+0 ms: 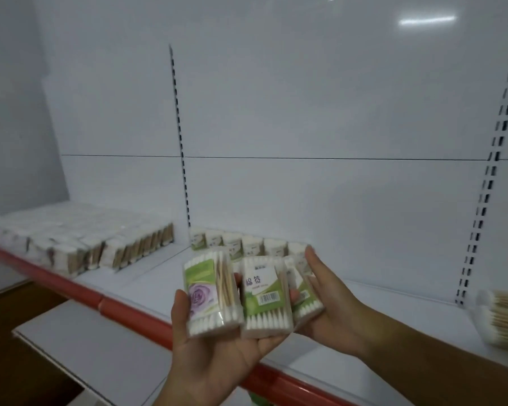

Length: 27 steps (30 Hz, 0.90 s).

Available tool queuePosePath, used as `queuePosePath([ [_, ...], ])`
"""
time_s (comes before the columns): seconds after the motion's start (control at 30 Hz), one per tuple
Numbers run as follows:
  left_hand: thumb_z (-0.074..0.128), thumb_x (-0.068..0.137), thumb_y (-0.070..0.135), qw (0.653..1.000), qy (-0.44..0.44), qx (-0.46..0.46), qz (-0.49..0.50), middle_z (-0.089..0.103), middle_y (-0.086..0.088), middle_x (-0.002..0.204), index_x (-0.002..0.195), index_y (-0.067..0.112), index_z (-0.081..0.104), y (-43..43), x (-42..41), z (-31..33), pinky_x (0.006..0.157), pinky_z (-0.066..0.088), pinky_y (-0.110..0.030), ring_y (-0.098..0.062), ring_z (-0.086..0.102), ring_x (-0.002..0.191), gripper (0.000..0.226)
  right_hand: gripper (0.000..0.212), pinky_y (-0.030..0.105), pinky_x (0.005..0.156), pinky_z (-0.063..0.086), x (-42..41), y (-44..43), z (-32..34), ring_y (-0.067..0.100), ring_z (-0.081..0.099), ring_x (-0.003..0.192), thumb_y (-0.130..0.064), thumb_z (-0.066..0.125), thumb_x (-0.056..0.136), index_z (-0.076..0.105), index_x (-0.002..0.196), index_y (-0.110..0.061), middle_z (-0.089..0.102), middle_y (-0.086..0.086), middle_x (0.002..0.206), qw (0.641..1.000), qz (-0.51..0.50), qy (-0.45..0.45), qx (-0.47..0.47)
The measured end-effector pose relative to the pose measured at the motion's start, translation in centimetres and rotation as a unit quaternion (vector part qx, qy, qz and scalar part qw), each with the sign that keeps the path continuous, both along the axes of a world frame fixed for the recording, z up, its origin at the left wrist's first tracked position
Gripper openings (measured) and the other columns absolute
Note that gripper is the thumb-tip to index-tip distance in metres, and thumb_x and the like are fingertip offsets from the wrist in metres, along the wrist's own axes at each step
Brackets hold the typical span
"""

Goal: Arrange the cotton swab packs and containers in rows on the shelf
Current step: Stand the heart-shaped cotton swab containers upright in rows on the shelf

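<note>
Above the white shelf (349,312) my two hands hold three clear cotton swab packs side by side. My left hand (214,356) grips the pack with a purple flower label (208,294) and supports the middle pack with a green label and barcode (266,297) from below. My right hand (332,306) holds the third pack (304,291) from the right, fingers raised beside it. Behind them a row of several green-labelled swab packs (244,244) stands along the shelf's back wall.
Rows of several swab packs (79,244) fill the shelf's left section. A loose bundle of swabs (502,320) lies at the far right. A red strip (106,303) edges the shelf front, with a lower white shelf (85,344) below. Slotted uprights (181,142) run up the back panel.
</note>
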<state>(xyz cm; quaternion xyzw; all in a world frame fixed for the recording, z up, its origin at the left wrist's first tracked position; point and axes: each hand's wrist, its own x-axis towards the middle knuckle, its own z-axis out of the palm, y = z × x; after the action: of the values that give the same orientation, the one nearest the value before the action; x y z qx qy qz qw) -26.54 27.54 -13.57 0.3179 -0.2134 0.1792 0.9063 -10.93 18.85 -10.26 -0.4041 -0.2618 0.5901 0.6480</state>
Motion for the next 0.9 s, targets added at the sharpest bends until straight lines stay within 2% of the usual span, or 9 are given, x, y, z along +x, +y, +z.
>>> queuePosePath([
  [0.07,0.055,0.086,0.055,1.000,-0.007,0.003,0.019,0.041,-0.021,0.147,0.132,0.006,0.056,1.9,-1.2,-0.2,0.115,-0.001,-0.056,-0.041,0.029,0.140,0.068,0.052,0.043,0.100,0.046,-0.9,2.3,-0.4,0.023,0.049,0.116,-0.057,0.055,0.083,0.070,0.116,-0.019,0.057,0.006,0.122,0.998,0.047,-0.028,0.011],
  [0.2,0.076,0.070,0.052,0.997,0.016,0.059,0.051,0.053,-0.023,0.136,0.114,0.008,0.070,6.8,-2.8,0.2,0.110,0.025,-0.062,-0.044,0.042,0.132,0.062,0.037,0.034,0.074,0.057,-1.6,7.6,-1.8,0.021,0.069,0.093,-0.027,0.067,0.072,0.075,0.106,-0.016,0.070,0.009,0.112,0.993,0.049,-0.110,0.019],
  [0.33,0.085,0.057,0.047,0.989,0.063,0.019,0.129,0.052,-0.025,0.137,0.106,0.011,0.074,12.9,-4.4,2.2,0.100,0.041,-0.062,-0.048,0.045,0.128,0.061,0.043,0.036,0.074,0.057,-0.3,13.5,-2.8,0.027,0.069,0.091,-0.014,0.064,0.075,0.062,0.117,-0.011,0.070,0.014,0.111,0.995,-0.006,-0.088,0.043],
  [0.43,0.086,0.051,0.048,0.978,0.088,0.005,0.191,0.049,-0.024,0.140,0.098,0.014,0.075,18.1,-5.6,2.9,0.095,0.044,-0.063,-0.049,0.044,0.128,0.059,0.041,0.039,0.076,0.058,1.4,17.8,-3.6,0.029,0.068,0.099,-0.007,0.066,0.075,0.060,0.115,-0.007,0.068,0.017,0.113,0.994,-0.022,-0.094,0.060],
  [0.53,0.080,0.062,0.050,0.974,0.115,0.006,0.195,0.040,-0.024,0.146,0.104,0.010,0.073,22.9,-6.3,2.7,0.101,0.038,-0.065,-0.048,0.037,0.134,0.058,0.033,0.035,0.078,0.057,2.4,21.9,-4.5,0.024,0.069,0.099,-0.004,0.070,0.079,0.060,0.110,-0.009,0.070,0.011,0.108,0.969,-0.059,-0.231,0.059],
  [0.6,0.059,0.082,0.055,0.974,0.125,0.024,0.186,0.015,-0.021,0.153,0.123,0.006,0.062,25.3,-6.6,3.1,0.114,0.011,-0.064,-0.045,0.010,0.143,0.064,0.031,0.036,0.085,0.056,2.8,24.5,-5.5,0.014,0.068,0.098,-0.007,0.073,0.080,0.061,0.106,-0.020,0.070,0.000,0.105,0.922,-0.097,-0.371,0.052],
  [0.7,0.034,0.094,0.055,0.985,0.096,0.020,0.145,-0.012,-0.014,0.149,0.140,0.002,0.044,29.2,-7.5,1.9,0.110,-0.027,-0.053,-0.037,-0.015,0.141,0.071,0.033,0.015,0.079,0.052,2.5,27.3,-6.6,-0.002,0.063,0.091,-0.029,0.079,0.077,0.056,0.097,-0.040,0.064,-0.020,0.101,0.808,-0.137,-0.571,0.049],
  [0.8,0.034,0.094,0.055,0.991,0.090,0.013,0.101,-0.016,-0.012,0.147,0.140,0.001,0.044,32.2,-7.5,0.8,0.109,-0.028,-0.053,-0.036,-0.012,0.141,0.071,0.034,0.019,0.086,0.047,2.3,29.7,-6.9,0.004,0.058,0.101,-0.042,0.077,0.075,0.066,0.105,-0.033,0.058,-0.017,0.112,0.660,-0.199,-0.715,0.115],
  [0.9,0.041,0.093,0.052,0.996,0.082,-0.005,0.043,-0.011,-0.015,0.147,0.139,0.000,0.045,34.8,-6.3,0.9,0.110,-0.027,-0.053,-0.040,-0.016,0.140,0.069,0.037,0.029,0.074,0.051,2.4,32.4,-6.4,0.018,0.059,0.085,-0.038,0.079,0.068,0.074,0.095,-0.013,0.059,0.000,0.096,0.546,-0.273,-0.771,0.181],
])
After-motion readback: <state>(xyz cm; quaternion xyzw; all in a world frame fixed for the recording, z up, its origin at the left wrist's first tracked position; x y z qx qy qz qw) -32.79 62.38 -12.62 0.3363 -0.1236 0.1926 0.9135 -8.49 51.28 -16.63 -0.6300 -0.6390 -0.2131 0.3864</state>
